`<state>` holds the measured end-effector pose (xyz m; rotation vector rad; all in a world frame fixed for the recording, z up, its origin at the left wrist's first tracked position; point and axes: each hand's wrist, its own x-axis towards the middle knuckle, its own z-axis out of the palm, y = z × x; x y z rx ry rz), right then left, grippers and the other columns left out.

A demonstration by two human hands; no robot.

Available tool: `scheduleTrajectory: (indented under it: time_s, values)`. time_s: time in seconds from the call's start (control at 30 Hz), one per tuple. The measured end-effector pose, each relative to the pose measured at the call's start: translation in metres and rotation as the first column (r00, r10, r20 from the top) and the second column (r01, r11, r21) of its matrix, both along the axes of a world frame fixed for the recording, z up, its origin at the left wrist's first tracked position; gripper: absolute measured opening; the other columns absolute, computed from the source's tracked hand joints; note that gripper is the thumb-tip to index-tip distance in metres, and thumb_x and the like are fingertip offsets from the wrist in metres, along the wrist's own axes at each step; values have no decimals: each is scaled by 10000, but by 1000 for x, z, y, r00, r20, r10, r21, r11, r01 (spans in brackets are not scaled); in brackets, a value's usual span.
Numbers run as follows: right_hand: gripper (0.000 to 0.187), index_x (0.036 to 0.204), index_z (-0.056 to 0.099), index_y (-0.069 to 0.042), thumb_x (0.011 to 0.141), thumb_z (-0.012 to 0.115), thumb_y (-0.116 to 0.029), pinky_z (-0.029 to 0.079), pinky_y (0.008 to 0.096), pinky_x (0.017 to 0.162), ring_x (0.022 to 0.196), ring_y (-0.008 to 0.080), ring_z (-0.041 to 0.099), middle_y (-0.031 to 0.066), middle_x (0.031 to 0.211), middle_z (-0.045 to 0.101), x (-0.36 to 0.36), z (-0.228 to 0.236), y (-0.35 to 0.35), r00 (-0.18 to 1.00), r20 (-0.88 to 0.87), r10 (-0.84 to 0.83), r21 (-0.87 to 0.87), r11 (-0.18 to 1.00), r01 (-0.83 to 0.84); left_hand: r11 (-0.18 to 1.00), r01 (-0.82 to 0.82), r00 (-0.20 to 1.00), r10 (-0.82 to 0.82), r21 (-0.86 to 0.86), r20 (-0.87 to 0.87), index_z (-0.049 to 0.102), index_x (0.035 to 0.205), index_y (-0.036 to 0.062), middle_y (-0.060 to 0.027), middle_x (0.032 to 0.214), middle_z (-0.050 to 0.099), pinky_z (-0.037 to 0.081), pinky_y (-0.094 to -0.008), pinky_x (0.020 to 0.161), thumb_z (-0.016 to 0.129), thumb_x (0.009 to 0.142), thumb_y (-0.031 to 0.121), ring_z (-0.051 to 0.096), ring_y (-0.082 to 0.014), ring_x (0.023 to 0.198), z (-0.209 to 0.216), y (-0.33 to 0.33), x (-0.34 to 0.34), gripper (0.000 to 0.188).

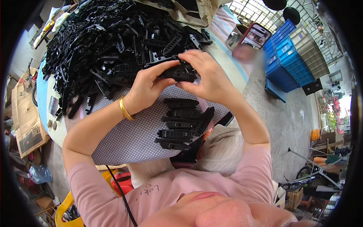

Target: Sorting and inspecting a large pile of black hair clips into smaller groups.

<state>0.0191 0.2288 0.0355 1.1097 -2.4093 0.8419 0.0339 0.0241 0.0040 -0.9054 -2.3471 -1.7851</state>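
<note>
Between my two hands is a black ridged plastic part, held level just in front of a large heap. My left hand, below a gold bangle, pinches its left end with thumb and fingers. The right end is in my right hand, whose fingers curl over the top while the thumb lies beneath. Loose black plastic parts make up the heap, many with ladder-like slots. Closer to me, several similar black parts lie stacked in a row, with another part slanting along their right side.
A dotted grey cloth covers the table's near side. A phone stands by a metal pot at the far right edge. Beyond are blue crates. Flattened cardboard leans at the left; a yellow chair is near me.
</note>
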Motion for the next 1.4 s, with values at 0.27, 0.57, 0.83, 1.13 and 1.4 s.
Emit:
scheduleTrajectory:
  time_s: [0.27, 0.57, 0.83, 1.13, 1.4]
  values:
    - [359, 923, 616, -16, 651, 738, -217, 450, 366, 678, 783, 275, 567, 96, 785, 614, 6, -3, 2, 999, -45, -23, 126, 992, 28, 966, -84, 983, 40, -245, -179, 522, 1169, -4, -132, 997, 626, 505, -280, 764, 615, 773, -28, 624, -185, 896, 9, 1, 6, 408]
    - [276, 921, 637, -16, 732, 712, -203, 451, 254, 600, 686, 123, 593, 51, 773, 645, -5, 9, 20, 861, 500, 91, -57, 996, -72, 979, 17, 987, 15, -201, 160, 576, 1087, 7, -124, 937, 623, 499, -302, 769, 655, 759, 54, 623, -222, 864, 5, 3, 6, 341]
    - [387, 1045, 616, 1, 784, 672, -280, 479, 239, 680, 742, 135, 627, 100, 822, 671, -95, -22, 31, 873, 261, -411, -141, 879, 456, 891, 145, 956, -238, -430, -171, 616, 1058, 25, -118, 1026, 535, 382, -355, 903, 597, 818, 217, 467, -257, 992, 0, 6, 4, 308]
    - [369, 1052, 608, 11, 750, 683, -187, 476, 233, 719, 766, 107, 608, 89, 876, 663, -98, -33, 27, 923, 251, -291, -299, 884, 360, 713, -571, 700, 164, -406, -696, 588, 1053, 39, -85, 1003, 554, 421, -359, 837, 674, 707, 87, 492, -265, 952, 9, -4, -18, 360]
    - [356, 1129, 546, 35, 814, 614, -115, 460, 207, 741, 861, 89, 569, 62, 1000, 616, -33, -3, 3, 807, 556, 197, -446, 890, 90, 757, -538, 720, 185, -370, -668, 554, 1093, 23, -73, 929, 606, 462, -329, 746, 661, 747, 84, 580, -201, 815, 8, -13, -24, 367]
